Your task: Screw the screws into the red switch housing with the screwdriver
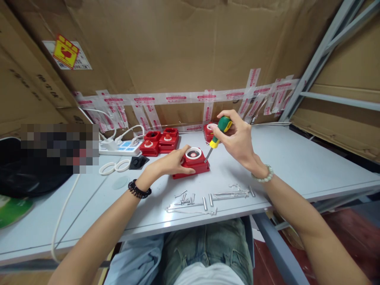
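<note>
A red box-shaped housing (199, 166) with a white ring (193, 153) on top rests on the table in front of me. My left hand (179, 161) grips its left side, thumb along the near face and fingers behind. In my right hand (236, 136) is a screwdriver (219, 131) with a green and yellow handle, tilted so its shaft meets the housing's right end. Whether a screw sits under the tip is too small to tell. Nearer to me lie several loose screws (184, 198) and metal rods (230, 194) with thin chains.
Red housings (168, 140) stand at the back, and another red unit (208, 130) sits behind the screwdriver. A white power strip (120, 147), white rings (122, 165), a black part (139, 161) and a clear disc (120, 182) lie to the left. Cardboard (178, 51) walls the back.
</note>
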Motion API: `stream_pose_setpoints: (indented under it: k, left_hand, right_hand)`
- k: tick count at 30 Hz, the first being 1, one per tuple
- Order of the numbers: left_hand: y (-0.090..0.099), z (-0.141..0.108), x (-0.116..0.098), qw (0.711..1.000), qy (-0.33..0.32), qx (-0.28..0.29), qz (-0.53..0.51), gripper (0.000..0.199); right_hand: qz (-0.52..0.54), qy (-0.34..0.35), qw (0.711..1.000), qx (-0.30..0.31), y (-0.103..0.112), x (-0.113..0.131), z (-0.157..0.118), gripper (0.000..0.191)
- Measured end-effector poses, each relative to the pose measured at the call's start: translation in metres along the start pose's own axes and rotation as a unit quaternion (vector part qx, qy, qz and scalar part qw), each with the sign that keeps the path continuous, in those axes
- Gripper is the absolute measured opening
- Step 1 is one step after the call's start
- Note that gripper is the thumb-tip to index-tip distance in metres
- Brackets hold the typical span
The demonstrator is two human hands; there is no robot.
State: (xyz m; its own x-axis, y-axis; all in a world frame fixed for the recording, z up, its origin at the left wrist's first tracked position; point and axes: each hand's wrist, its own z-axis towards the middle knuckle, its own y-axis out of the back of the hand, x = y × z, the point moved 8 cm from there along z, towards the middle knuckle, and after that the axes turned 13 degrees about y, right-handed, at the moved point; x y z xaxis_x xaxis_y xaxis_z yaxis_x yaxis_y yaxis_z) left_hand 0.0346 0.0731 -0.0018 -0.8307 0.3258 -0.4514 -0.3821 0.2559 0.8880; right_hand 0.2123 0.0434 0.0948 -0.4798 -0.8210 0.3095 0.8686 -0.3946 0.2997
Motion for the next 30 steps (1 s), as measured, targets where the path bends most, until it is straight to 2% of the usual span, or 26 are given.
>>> stream_pose_setpoints:
  k: [3,9,12,15,18,25,30]
  left_hand:
    - [0.0,0.0,0.0,1.0,0.0,-0.001,0.007,0.056]
    - [-0.001,0.001,0.001,0.999,0.012,-0.004,0.032,0.058]
    - [-0.001,0.001,0.001,0.999,0.012,-0.005,0.034,0.058]
    - [-0.001,0.001,0.0,1.0,0.006,0.001,0.024,0.057]
    - [-0.001,0.0,0.0,1.0,0.005,0.001,0.021,0.055]
    - [-0.001,0.0,0.001,1.0,0.005,0.008,0.006,0.057]
    - [-0.001,0.0,-0.001,1.0,-0.002,0.005,0.004,0.055]
  right_hand:
    - [-0.028,0.017,0.999,0.008,-0.002,0.006,0.002,0.021]
    - [-0.17,0.11,0.979,0.03,-0.014,0.029,0.007,0.026]
    - [-0.16,0.142,0.976,0.041,-0.017,0.037,0.009,0.023]
    - [-0.03,0.127,0.986,0.103,-0.022,0.04,0.011,0.031]
    - [0.071,0.094,0.982,0.145,-0.024,0.042,0.011,0.037]
    - [0.006,0.07,0.994,0.088,-0.014,0.029,0.013,0.028]
    - [-0.046,0.079,0.993,0.079,-0.01,0.026,0.012,0.026]
